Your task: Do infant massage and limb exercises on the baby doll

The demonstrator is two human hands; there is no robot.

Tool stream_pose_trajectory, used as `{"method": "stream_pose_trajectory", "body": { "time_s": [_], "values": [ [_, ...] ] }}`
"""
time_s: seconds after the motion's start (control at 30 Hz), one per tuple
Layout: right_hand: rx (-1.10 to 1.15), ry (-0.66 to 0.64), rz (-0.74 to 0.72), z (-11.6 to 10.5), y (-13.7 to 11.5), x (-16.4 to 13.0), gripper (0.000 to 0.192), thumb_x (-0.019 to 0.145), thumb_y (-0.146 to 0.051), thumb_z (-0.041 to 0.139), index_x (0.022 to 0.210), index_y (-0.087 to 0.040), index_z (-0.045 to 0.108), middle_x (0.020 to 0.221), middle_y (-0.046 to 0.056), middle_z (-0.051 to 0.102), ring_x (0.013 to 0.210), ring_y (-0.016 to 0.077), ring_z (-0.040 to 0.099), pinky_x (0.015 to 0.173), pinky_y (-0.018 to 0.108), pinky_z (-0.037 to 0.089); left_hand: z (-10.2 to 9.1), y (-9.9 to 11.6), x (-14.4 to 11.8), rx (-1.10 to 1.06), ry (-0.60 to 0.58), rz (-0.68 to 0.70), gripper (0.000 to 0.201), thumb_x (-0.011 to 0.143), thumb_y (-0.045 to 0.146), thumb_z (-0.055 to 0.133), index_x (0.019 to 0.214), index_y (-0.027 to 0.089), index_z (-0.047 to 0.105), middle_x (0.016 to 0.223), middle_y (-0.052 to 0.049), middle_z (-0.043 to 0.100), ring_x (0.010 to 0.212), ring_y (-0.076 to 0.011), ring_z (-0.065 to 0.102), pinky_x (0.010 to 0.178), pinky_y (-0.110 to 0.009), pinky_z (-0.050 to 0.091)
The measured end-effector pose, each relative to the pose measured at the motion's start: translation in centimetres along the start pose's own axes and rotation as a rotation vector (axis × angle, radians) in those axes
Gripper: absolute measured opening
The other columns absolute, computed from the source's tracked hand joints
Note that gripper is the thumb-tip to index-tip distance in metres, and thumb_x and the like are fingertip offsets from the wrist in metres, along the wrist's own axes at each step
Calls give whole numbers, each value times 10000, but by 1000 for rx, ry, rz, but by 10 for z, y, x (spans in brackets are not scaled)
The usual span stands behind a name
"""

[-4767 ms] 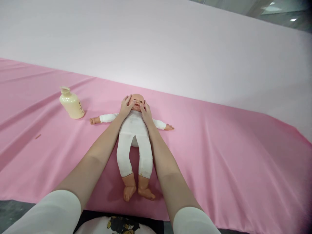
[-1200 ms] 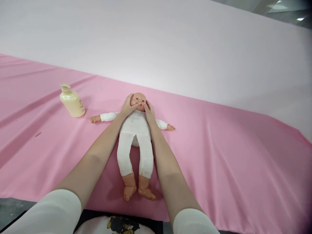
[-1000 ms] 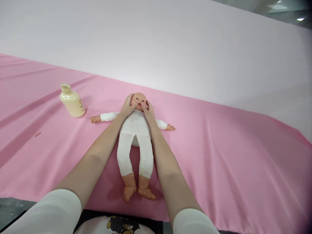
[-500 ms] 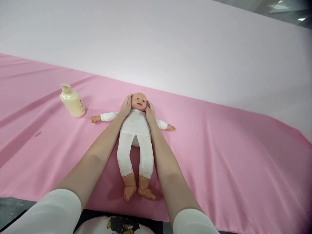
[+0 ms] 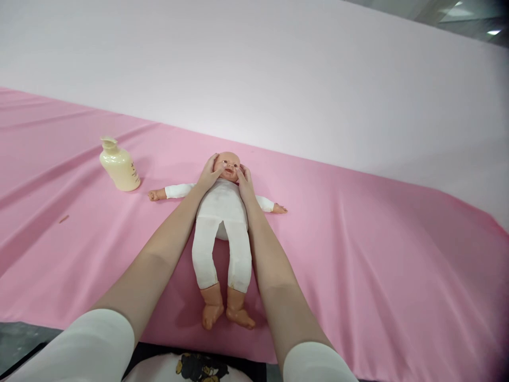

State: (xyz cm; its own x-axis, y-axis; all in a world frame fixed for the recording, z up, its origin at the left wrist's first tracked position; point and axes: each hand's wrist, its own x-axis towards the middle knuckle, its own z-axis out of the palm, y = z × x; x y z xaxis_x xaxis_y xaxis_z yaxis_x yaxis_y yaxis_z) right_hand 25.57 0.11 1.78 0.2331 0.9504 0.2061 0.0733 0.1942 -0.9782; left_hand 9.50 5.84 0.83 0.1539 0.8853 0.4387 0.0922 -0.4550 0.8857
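Left side: the left hand point(image 5: 208, 175) is touching the doll point(image 5: 221, 204) at the head. Its fingers are lying unclenched along the near side of the head, curving with it, and its thumb is resting across the cheek toward the mouth. From these fingers the head is lying directly to the right, in contact.

Middle: the doll is lying on its back on the pink-covered bench point(image 5: 377, 254), between the two forearms. Its long axis is running away from the person, head at the far end, feet pointing back toward the body, arms spreading out to both sides. The forearms are flanking the trunk, roughly following that axis.

Right side: the right hand point(image 5: 245, 180) is mirroring the left, fingers lying loosely curved, not clenched, against the opposite side of the head, thumb up by the cheek. From here the head is lying directly to the left. Neither hand is standing nearer; both are touching. How firmly the fingers are pressing I cannot tell, the hands appearing small and partly hiding their own contact.

Labels, left to right: the bottle point(image 5: 121, 170) is standing apart from the doll, beyond its outstretched arm on the left; it is carrying small dark lettering on its right side, too small for reading. The shirt point(image 5: 159, 367) is showing a dark and yellow print, no legible words.
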Motion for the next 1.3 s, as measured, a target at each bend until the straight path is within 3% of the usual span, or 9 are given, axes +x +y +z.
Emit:
{"method": "stream_pose_trajectory", "body": {
  "time_s": [0.2,0.37,0.5,0.67,0.77,0.87,1.0,1.2,1.3],
  "values": [
    [64,12,58,-1,11,6,494,913,-566,522,1324,-293,516,1478,40,565,1307,214,591,1115,439,530,5,-12,4,-72,44,-9,605,964,624,447,1421,229,485,1575,-106,469,1504,-248,406,1284,-428,294],
    [116,14,68,-1,20,14,385,909,-357,504,1285,-278,515,1424,57,607,1204,202,653,1084,438,555,9,-19,8,-164,94,4,610,987,629,332,1353,183,533,1501,-134,542,1441,-233,490,1248,-393,365],
    [118,-9,71,-2,23,16,468,841,-266,494,1309,-283,481,1452,55,586,1205,211,653,1076,455,558,7,-14,6,-153,62,-22,616,950,616,439,1388,188,512,1540,-134,504,1460,-263,466,1247,-424,366],
    [60,-41,62,-5,18,11,533,821,-263,465,1353,-277,448,1508,56,531,1314,239,580,1090,475,540,4,-12,3,-27,-5,22,851,757,541,757,1471,205,438,1605,-146,406,1520,-331,356,1290,-474,274],
    [100,-50,54,-4,15,7,584,780,-243,484,1363,-256,449,1527,69,510,1364,252,543,1100,472,537,4,-20,6,-56,-4,20,828,770,485,743,1481,208,422,1604,-136,396,1529,-334,336,1291,-484,269],
    [163,-55,22,-3,13,6,620,740,-223,513,1356,-257,455,1554,64,486,1394,247,525,1113,465,537,7,-29,13,-169,5,-21,636,861,403,601,1453,222,451,1589,-102,425,1529,-309,349,1284,-484,290],
    [141,-34,21,-1,10,4,573,776,-255,540,1344,-258,460,1554,66,494,1376,240,543,1121,446,537,10,-31,17,-300,53,-68,499,906,302,439,1387,190,515,1534,-104,509,1481,-269,439,1262,-455,345],
    [26,-2,18,0,2,-2,432,920,-391,455,1328,-256,495,1485,81,561,1330,219,574,1122,446,529,7,-17,8,-278,78,-55,437,961,356,390,1334,172,525,1489,-132,553,1408,-238,528,1225,-427,403],
    [-11,-12,-19,0,1,-3,599,894,-609,523,1366,-240,487,1514,112,525,1356,245,558,1151,453,499,3,-8,5,-182,40,-42,510,942,438,490,1377,173,496,1525,-144,509,1457,-255,468,1247,-427,366]
  ]
}}
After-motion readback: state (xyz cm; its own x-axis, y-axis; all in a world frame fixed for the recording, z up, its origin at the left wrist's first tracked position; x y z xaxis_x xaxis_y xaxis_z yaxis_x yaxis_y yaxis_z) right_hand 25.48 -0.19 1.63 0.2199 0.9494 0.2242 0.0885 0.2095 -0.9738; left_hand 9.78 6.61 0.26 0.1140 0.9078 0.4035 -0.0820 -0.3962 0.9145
